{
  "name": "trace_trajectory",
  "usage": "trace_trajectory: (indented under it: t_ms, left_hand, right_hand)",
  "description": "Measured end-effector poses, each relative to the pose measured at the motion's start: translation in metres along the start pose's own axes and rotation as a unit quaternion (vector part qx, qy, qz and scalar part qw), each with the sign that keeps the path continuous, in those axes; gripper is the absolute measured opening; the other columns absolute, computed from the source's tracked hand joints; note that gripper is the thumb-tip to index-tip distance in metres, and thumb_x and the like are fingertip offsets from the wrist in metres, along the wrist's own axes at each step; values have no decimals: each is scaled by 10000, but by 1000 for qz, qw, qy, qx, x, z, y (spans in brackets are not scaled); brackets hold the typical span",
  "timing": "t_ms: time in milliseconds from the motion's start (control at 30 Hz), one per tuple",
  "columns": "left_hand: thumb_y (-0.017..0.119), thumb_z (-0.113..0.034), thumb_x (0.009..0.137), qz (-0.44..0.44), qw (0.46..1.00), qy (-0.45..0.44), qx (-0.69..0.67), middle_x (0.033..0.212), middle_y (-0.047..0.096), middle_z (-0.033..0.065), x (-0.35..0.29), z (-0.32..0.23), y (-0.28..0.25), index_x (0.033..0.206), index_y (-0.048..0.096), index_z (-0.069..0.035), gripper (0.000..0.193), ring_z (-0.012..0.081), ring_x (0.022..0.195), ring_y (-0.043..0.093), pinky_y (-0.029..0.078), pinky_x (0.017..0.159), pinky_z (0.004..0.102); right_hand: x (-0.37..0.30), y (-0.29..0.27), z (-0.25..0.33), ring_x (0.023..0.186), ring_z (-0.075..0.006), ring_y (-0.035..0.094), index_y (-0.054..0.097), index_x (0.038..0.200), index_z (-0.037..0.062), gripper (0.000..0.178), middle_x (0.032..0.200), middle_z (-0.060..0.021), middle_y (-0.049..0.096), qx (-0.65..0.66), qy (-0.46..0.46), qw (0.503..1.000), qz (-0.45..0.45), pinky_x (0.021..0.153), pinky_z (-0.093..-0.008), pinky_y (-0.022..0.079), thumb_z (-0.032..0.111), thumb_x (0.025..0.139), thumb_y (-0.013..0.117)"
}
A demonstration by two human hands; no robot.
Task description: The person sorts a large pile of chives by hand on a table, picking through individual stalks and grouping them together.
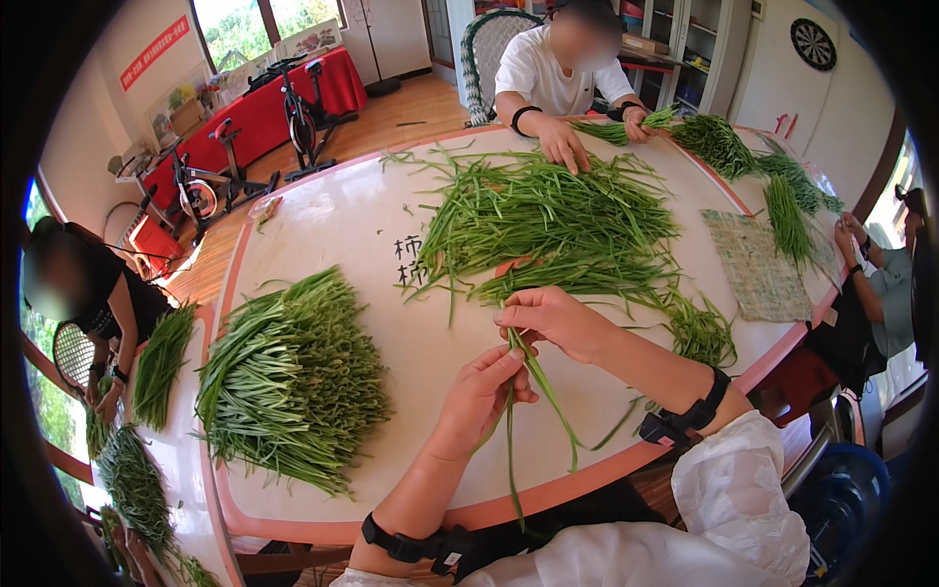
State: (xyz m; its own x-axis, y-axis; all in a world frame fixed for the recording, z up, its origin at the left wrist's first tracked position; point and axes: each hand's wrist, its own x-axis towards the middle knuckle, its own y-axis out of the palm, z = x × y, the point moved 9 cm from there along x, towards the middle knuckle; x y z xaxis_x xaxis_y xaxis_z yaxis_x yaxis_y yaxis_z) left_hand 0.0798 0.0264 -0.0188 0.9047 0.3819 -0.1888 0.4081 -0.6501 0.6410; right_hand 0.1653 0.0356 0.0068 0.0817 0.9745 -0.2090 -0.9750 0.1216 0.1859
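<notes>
Over the near part of the table (430, 338), both my hands pinch a few long green chives (556, 399). My left hand (484, 391) grips them lower down, fingers closed, with the leaves hanging past the table's near edge. Just above it, my right hand (556, 321) holds their upper end between thumb and fingers. Beyond my hands spreads a large loose heap of chives (558, 210), its near edge close to my right fingers. To the left of my left hand lies a thick, neatly lined-up pile of chives (289, 377).
Across the table, a person in a white shirt (533, 73) handles chives. Other people sit at the left (93, 293) and right (895, 293). A woven mat (755, 264) lies at the right, near more bunches (787, 215). A blue tub (841, 504) stands low at the right.
</notes>
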Motion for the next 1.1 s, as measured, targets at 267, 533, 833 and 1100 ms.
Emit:
trace_trajectory:
  t_ms: [267, 533, 833, 1100]
  left_hand:
    - [484, -184, 821, -38, 994, -88, 52, 610, 489, 18, -5, 9, -7, 835, 593, 6, 220, 134, 565, 480, 414, 585, 261]
    - [483, -175, 805, -11, 989, -122, 78, 622, 484, 31, -3, 21, -6, 828, 587, 9, 213, 138, 568, 475, 453, 596, 299]
    - [516, -171, 825, -9, 991, -110, 77, 634, 509, 16, -2, 21, 1, 868, 598, 21, 213, 124, 575, 490, 429, 570, 253]
    - [554, -160, 824, -2, 977, -97, 189, 639, 529, 28, -6, 24, 7, 882, 609, 33, 209, 117, 572, 505, 427, 571, 243]
  right_hand:
    - [-11, -31, -6, 620, -77, 534, 585, 739, 54, 195, 687, 0, 571, -19, 26, 996, -85, 621, -245, 453, 224, 833, 586]
    - [-38, -82, -1, 558, -71, 467, 584, 713, 16, 249, 632, -15, 561, -85, -92, 978, -167, 526, -235, 396, 232, 833, 602]
    - [-97, -115, 33, 586, -250, 554, 597, 724, 19, 335, 637, -71, 600, -626, 12, 742, -239, 560, -347, 435, 345, 797, 603]
    - [-70, -49, 24, 680, -77, 519, 618, 899, 15, 244, 769, -18, 599, -307, -102, 939, -120, 632, -227, 446, 236, 802, 649]
